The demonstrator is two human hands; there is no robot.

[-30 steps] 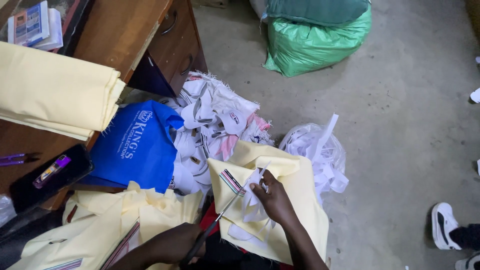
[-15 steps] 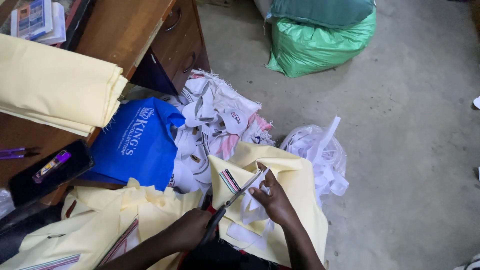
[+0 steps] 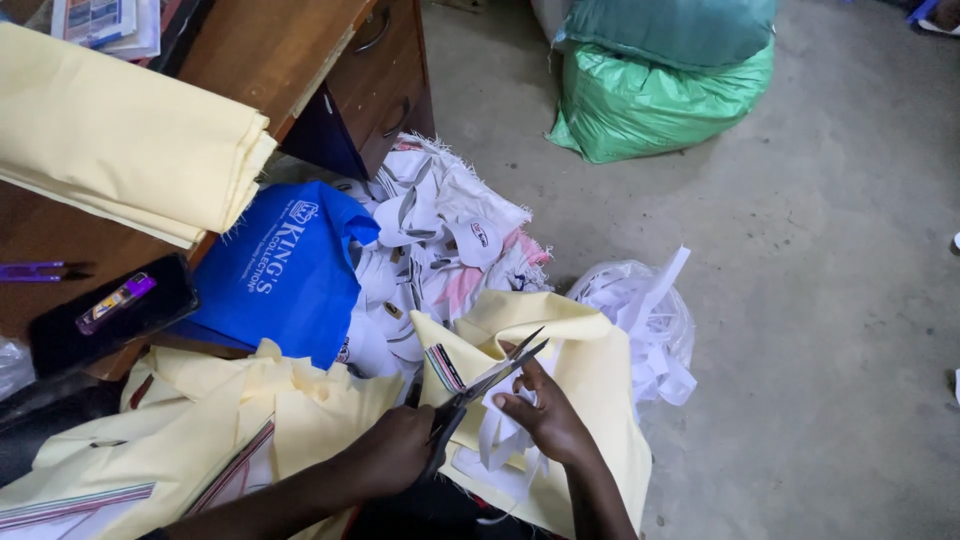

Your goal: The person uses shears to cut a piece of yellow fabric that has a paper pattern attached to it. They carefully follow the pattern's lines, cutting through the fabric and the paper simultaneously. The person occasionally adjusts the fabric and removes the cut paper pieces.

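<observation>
My left hand (image 3: 392,452) grips the handles of black scissors (image 3: 490,378), whose blades stand apart and point up and right. My right hand (image 3: 545,418) pinches a white fabric strip (image 3: 497,440) just below the blades. Both hands work over a pale yellow cloth piece (image 3: 590,380) with a striped trim (image 3: 445,366) at its left edge. More pale yellow cloth (image 3: 250,420) lies over my lap at the lower left.
A wooden desk (image 3: 290,50) with drawers carries folded yellow fabric (image 3: 120,140), a black phone (image 3: 110,310) and a purple pen (image 3: 30,271). On the concrete floor lie a blue bag (image 3: 280,270), a white scrap heap (image 3: 440,230), a clear bag of strips (image 3: 640,310) and green sacks (image 3: 660,80).
My left hand has moved up and right with the scissors, and the blades now reach the white strip held by my right hand. The view has shifted slightly.
</observation>
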